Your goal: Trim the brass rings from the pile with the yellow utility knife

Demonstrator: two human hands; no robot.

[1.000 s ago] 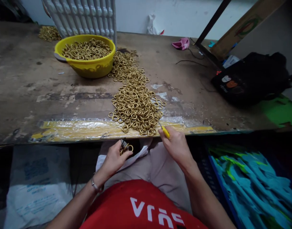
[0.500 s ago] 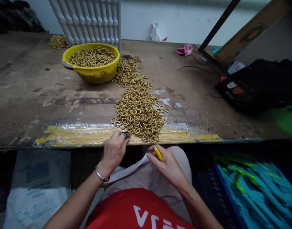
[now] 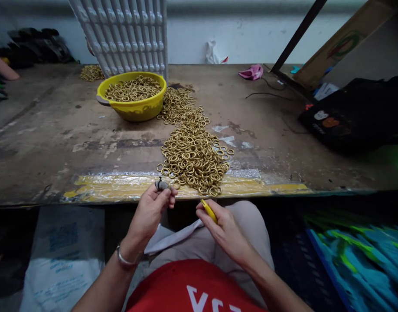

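My left hand (image 3: 149, 212) is closed in a pinch at the table's front edge, with grey wrapping on its index finger. A gold-coloured ring (image 3: 176, 184) shows at its fingertips and seems pinched there. My right hand (image 3: 225, 225), over my lap, is curled around a small yellow tool (image 3: 209, 211); its working end is hidden. Just beyond both hands lies a heap of gold-coloured rings (image 3: 195, 156), trailing back to a yellow basin (image 3: 137, 111) filled with similar rings. A strip of white cloth (image 3: 179, 238) lies across my lap.
A grey ribbed panel (image 3: 130, 39) stands behind the basin. A pink item (image 3: 252, 72) and a black bag (image 3: 355, 117) are to the right on the table (image 3: 49, 143). Below are a white sack (image 3: 65, 260) and blue-green pieces (image 3: 374, 255). Another person's arm (image 3: 4, 66) shows far left.
My left hand has turned and drawn slightly back from the heap, and a ring now shows at its fingertips. My right hand keeps the yellow tool. The view has shifted slightly.
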